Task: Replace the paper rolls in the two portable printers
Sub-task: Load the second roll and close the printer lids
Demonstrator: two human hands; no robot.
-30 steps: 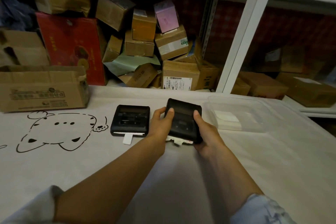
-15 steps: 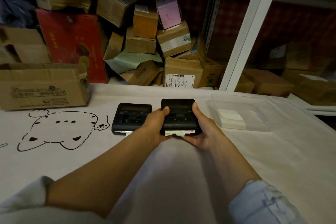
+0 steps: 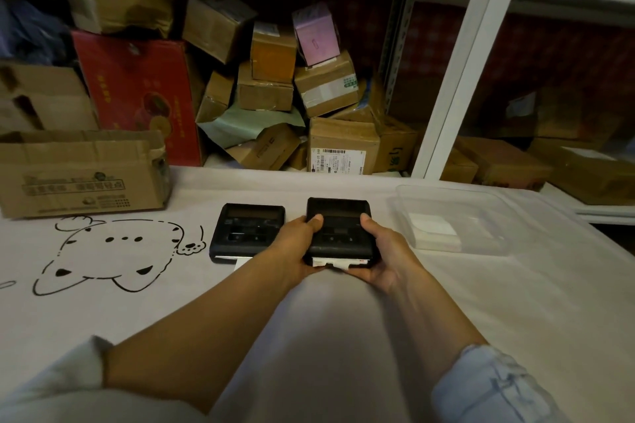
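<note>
Between both hands' fingers (image 3: 314,220): right printer (image 3: 338,230), thumbs on top.

The surface (image 3: 481,302) is covered in white paper bearing a black cartoon animal drawing (image 3: 113,251) at left. An open brown cardboard box (image 3: 79,175) lies at the far left edge. A clear plastic tray (image 3: 481,203) at right holds a stack of white paper (image 3: 433,230). Behind, a white metal shelf frame (image 3: 457,79) stands before piled cardboard parcels (image 3: 330,89), a red carton (image 3: 137,93) and a pink box (image 3: 314,34).
</note>
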